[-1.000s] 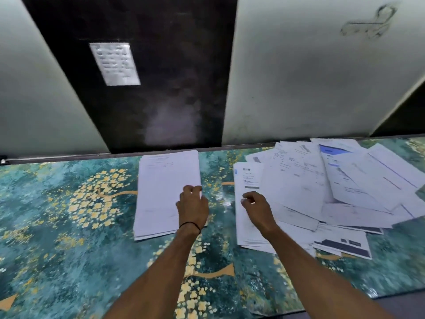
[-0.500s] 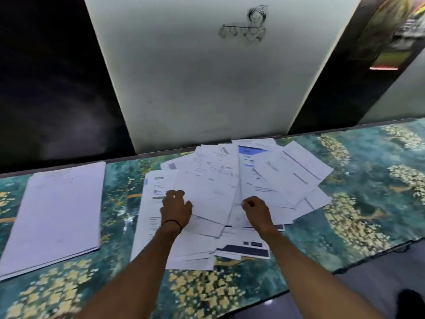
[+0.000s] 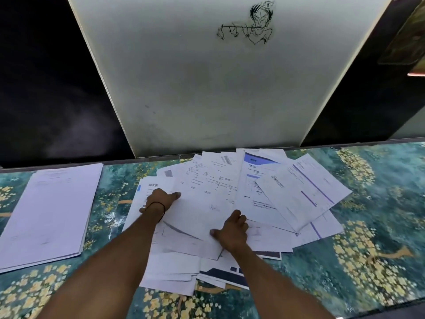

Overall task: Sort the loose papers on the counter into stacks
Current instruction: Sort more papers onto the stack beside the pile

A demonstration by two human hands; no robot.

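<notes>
A messy spread of loose printed papers (image 3: 296,194) covers the middle of the teal floral counter (image 3: 381,217). On top of it lies a large white sheet with faint print (image 3: 204,203). My left hand (image 3: 161,200), a black band on its wrist, pinches that sheet's left edge with the thumb on top. My right hand (image 3: 232,232) grips the same sheet at its near edge. To the left a neat stack of white papers (image 3: 50,210) lies squared up, apart from both hands.
A white wall panel (image 3: 207,88) with a small black line drawing (image 3: 248,26) rises right behind the counter, between dark panels. The counter's front edge runs at the lower right. Bare counter shows between the stack and the pile and to the right.
My left hand left the neat stack and came over to the loose pile. Both hands now hold the top sheet, and my view has swung right and moved closer.
</notes>
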